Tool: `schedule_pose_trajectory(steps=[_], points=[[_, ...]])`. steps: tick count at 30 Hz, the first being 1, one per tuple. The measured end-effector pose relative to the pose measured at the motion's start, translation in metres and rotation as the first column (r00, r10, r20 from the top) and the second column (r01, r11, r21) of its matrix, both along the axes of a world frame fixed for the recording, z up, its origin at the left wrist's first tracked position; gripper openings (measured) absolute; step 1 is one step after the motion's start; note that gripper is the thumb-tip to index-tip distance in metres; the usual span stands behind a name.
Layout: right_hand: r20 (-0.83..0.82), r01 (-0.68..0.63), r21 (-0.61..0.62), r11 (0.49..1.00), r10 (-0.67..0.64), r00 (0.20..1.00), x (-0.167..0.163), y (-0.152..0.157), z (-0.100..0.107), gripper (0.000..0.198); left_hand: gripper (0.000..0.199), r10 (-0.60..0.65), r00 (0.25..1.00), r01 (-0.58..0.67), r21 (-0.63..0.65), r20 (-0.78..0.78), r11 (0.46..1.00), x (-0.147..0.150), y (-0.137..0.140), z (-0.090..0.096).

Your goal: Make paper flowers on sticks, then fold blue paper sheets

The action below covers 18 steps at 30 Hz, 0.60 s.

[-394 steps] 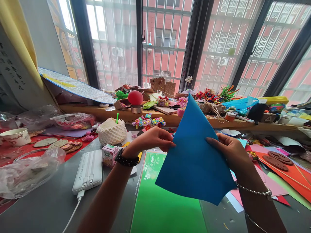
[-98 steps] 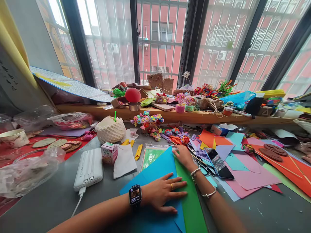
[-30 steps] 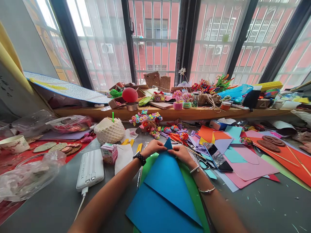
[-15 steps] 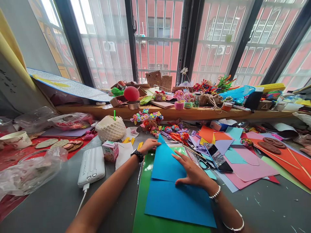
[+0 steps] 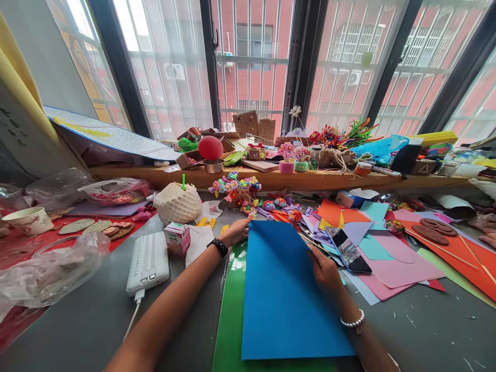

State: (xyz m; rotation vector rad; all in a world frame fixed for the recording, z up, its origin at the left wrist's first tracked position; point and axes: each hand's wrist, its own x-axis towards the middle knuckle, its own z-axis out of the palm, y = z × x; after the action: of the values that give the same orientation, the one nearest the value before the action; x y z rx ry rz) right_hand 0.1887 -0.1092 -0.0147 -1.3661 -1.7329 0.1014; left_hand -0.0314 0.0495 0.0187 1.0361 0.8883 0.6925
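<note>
A sheet of blue paper [image 5: 287,305] lies opened out over a glossy green sheet [image 5: 231,320], its upper part slightly raised and shaded. My left hand [image 5: 237,232], wearing a dark watch, is closed on the paper's top left corner; the fingertips are partly hidden. Along the upper right edge, my right hand [image 5: 325,271] grips the paper between thumb and fingers, some of them out of sight. Just right of that hand rests a smartphone [image 5: 346,250].
Left of my forearm are a white power bank [image 5: 148,263] with a cable, a pink drink carton [image 5: 177,238] and a netted coconut [image 5: 178,204]. Pink paper [image 5: 403,268] and other scraps spread right. Crafts line the wooden sill [image 5: 155,177].
The blue paper has gone from partly folded over to opened out. My right hand has moved right and closed on its edge; my left hand stays near the top left corner.
</note>
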Motion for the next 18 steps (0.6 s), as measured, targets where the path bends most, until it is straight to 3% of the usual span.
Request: schedule_pose_trajectory(steps=[5, 10, 18], points=[[-0.256, 0.084, -0.174, 0.981, -0.127, 0.958, -0.0018, -0.0069, 0.0071, 0.043, 0.028, 0.038, 0.993, -0.033, -0.04, 0.112, 0.999, 0.0021, 0.0007, 0.0022], [-0.389, 0.098, -0.245, 0.965, -0.19, 0.902, -0.0008, -0.0062, 0.0052, 0.046, 0.026, 0.091, 0.981, -0.081, -0.061, 0.17, 0.995, 0.0036, -0.0035, 0.008], [-0.483, -0.019, -0.234, 0.972, -0.099, 0.87, 0.0017, -0.0044, 0.0104, 0.05, 0.019, 0.063, 0.98, -0.055, -0.047, 0.191, 0.997, 0.003, -0.0041, 0.0088]])
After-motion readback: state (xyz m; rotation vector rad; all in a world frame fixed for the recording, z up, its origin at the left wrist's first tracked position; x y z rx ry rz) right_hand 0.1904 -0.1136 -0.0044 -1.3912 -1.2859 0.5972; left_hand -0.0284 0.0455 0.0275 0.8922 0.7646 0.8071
